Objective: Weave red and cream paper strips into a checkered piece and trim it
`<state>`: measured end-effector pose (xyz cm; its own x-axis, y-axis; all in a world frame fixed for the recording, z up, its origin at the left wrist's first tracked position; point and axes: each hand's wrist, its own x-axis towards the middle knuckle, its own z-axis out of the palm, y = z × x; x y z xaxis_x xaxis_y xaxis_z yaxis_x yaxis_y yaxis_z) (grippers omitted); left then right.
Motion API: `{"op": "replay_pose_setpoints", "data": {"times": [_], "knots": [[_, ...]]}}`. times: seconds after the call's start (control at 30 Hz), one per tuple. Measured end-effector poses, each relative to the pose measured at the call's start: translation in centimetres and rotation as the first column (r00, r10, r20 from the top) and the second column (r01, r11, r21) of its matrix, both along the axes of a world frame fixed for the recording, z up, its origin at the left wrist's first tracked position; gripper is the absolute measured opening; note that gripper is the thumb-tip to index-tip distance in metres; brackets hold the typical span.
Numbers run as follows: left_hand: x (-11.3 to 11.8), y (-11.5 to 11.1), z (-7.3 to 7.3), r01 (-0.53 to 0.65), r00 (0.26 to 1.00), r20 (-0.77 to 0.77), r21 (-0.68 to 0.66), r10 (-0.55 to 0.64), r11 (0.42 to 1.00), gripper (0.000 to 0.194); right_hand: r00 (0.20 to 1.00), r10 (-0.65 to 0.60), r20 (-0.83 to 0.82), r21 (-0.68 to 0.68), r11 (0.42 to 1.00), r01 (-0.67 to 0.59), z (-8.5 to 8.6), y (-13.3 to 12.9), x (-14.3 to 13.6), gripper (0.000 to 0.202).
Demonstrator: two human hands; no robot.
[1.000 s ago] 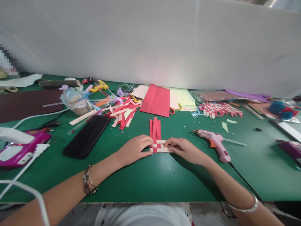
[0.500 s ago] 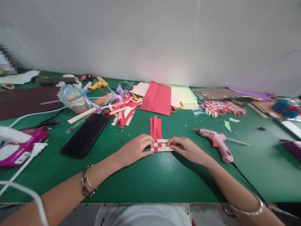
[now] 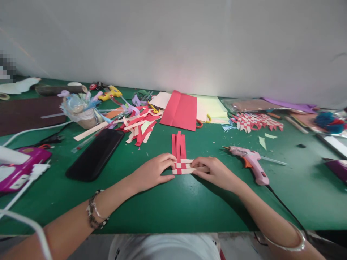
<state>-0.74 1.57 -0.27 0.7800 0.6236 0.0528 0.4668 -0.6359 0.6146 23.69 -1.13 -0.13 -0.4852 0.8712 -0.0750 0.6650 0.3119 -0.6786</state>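
On a green bench (image 3: pixel 179 216), two bare hands meet over a small checkered weave (image 3: pixel 179 166) of red and cream paper strips lying flat near the front edge. The left hand (image 3: pixel 154 172) sits at the weave's left side, thumb and fingers parted, the fingertips touching its edge. The right hand (image 3: pixel 217 173) is at the opposite side, its fingers bent over the free ends of the cream strips (image 3: pixel 187 171); whether they pinch the paper cannot be told. Three red strips (image 3: pixel 179 146) extend from the weave toward the back of the bench. Beyond them stands out a creased red sheet (image 3: pixel 179 110), with pale green sheets (image 3: pixel 214 108) to its right and a heap of loose red and cream strips (image 3: pixel 141 128) to its left. A black phone (image 3: pixel 95 155) rests left of the hands, while a pink glue gun (image 3: pixel 251 160) lies to their right, nozzle pointing left. Finished-looking checkered pieces (image 3: pixel 256 122) with pointed edges lie behind the glue gun. A yellow glue gun (image 3: pixel 110 93) lies at the back left.
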Motion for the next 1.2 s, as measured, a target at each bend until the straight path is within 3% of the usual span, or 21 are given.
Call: {"op": "replay_pose_setpoints", "data": {"times": [0.23, 0.4, 0.57, 0.7, 0.8, 0.87, 1.03, 1.2], "knots": [[-0.1, 0.1, -0.3, 0.07, 0.997, -0.056, 0.182, -0.061, 0.981, 0.025, 1.0, -0.002, 0.011, 0.017, 1.0, 0.002, -0.5, 0.1, 0.2, 0.016], [-0.3, 0.5, -1.1, 0.2, 0.977, -0.151, 0.394, -0.152, 0.897, 0.027, 1.0, -0.002, -0.027, -0.007, 1.0, 0.002, -0.6, 0.0, 0.4, 0.016], [-0.5, 0.4, -1.0, 0.237, 0.965, -0.216, 0.461, -0.15, 0.855, 0.029, 1.0, -0.014, -0.027, -0.006, 1.0, 0.014, -0.7, 0.0, 0.5, 0.016], [-0.9, 0.1, -0.5, 0.287, 0.948, -0.261, 0.465, -0.18, 0.838, 0.031, 0.995, -0.068, 0.075, 0.142, 0.988, 0.057, -0.7, -0.1, 0.3, 0.015], [-1.0, 0.0, -0.3, 0.312, 0.937, -0.294, 0.466, -0.188, 0.828, 0.035, 0.973, -0.142, 0.182, 0.36, 0.93, 0.068, -0.3, -0.6, -0.4, 0.014], [-1.0, -0.2, -0.2, 0.321, 0.931, -0.315, 0.47, -0.184, 0.822, 0.037, 0.942, -0.189, 0.279, 0.427, 0.903, 0.054, -0.1, -1.0, -1.0, 0.012], [-0.8, -0.6, 0.1, 0.32, 0.929, -0.331, 0.488, -0.168, 0.812, 0.036, 0.836, -0.264, 0.48, 0.39, 0.919, 0.066, 0.4, -1.7, -2.4, 0.012], [-0.8, -0.7, 0.1, 0.309, 0.936, -0.309, 0.502, -0.167, 0.807, 0.035, 0.794, -0.184, 0.58, 0.278, 0.96, 0.019, 1.3, -1.3, -2.9, 0.009]]}}
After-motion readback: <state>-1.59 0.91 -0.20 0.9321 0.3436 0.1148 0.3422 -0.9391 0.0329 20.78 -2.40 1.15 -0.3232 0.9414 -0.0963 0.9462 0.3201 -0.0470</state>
